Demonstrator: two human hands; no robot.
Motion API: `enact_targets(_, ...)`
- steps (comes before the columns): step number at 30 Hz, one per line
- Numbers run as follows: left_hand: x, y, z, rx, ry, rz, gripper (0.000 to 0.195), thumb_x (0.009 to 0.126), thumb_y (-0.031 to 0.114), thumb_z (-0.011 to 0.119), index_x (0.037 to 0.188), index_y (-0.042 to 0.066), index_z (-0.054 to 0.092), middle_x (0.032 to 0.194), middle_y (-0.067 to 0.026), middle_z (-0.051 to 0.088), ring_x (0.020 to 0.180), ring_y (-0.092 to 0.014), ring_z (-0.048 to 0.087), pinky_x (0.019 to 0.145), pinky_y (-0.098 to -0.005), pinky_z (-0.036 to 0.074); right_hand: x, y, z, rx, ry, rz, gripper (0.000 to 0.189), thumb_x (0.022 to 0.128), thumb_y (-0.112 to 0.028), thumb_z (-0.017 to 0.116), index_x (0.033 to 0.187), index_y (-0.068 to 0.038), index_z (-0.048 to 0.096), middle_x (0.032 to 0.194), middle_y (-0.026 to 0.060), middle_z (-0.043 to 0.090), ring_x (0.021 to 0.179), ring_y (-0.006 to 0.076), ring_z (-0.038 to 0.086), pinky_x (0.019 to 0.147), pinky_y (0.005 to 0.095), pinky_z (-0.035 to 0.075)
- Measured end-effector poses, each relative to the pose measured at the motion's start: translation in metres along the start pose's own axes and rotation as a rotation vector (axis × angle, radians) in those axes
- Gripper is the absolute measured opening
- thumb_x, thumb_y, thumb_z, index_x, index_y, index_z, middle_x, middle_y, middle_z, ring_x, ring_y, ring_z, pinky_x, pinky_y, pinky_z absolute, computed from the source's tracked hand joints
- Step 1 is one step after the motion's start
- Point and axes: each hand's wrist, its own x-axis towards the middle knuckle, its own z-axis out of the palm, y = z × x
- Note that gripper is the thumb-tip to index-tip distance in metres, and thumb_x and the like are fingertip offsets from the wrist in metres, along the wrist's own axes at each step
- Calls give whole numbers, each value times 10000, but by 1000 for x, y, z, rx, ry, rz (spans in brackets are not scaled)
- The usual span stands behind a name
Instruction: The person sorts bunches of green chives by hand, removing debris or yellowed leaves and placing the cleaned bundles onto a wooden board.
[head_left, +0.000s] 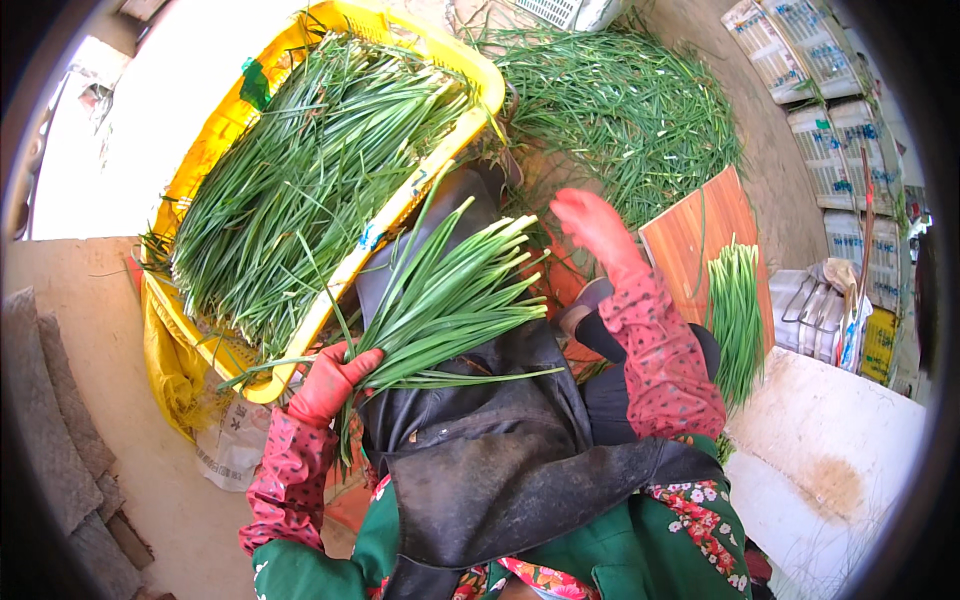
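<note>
My left hand (335, 381), in a red rubber glove, grips a fanned bunch of garlic chives (457, 300) by the leaf end, over my dark apron (480, 480). The pale cut ends point up and to the right. Beyond the bunch's right side is my right hand (592, 221), also red-gloved, with its fingers curled and touching no bunch. I see nothing in it, though its palm side is hidden. A yellow plastic crate (442, 176) full of chives (315, 172) leans at my left. A neat bundle of chives (735, 315) lies on a wood-grain board (697, 232) at my right.
Loose chive leaves and trimmings (630, 112) cover the floor ahead. White plastic crates (847, 142) are stacked at the far right, above a white board (825, 442). A yellow sack (169, 352) hangs by the crate, and grey slabs (60, 420) lie far left.
</note>
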Motion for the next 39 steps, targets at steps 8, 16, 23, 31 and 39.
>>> enact_targets(8,-4,8,-1,50,-47,72,341,847,292,695,1041,16,643,761,-5,641,552,-58,531,479,-207,420,26,-113,98,-159,-316,-230,297,823,-323,602,861,-37,674,766,96,675,734,244,651,712,358,491)
enact_targets(16,-2,8,-5,40,-91,68,269,874,232,668,1010,0,653,746,-8,634,581,-63,516,527,-224,414,10,-119,90,-404,-446,-409,303,853,-355,591,972,-85,663,901,123,673,867,297,639,756,388,492)
enact_targets(23,0,21,-2,54,-114,54,266,862,235,682,992,5,653,729,-10,631,551,-64,515,497,-217,406,13,-82,76,-328,-356,-600,290,824,-168,582,1109,-174,631,918,101,662,826,290,637,729,393,511)
enact_targets(31,-2,26,-1,109,-80,59,275,849,216,696,1008,-3,650,763,-22,644,575,-71,534,519,-217,423,18,-81,71,-840,-42,-606,208,813,-203,576,1002,-168,655,840,108,669,786,321,647,664,421,512)
enact_targets(39,5,65,20,101,-90,134,281,858,183,678,1045,-23,632,798,-30,657,607,-79,559,546,-227,452,-60,-65,-52,82,-336,90,239,878,-164,529,1033,7,593,845,138,658,761,236,661,556,325,526)
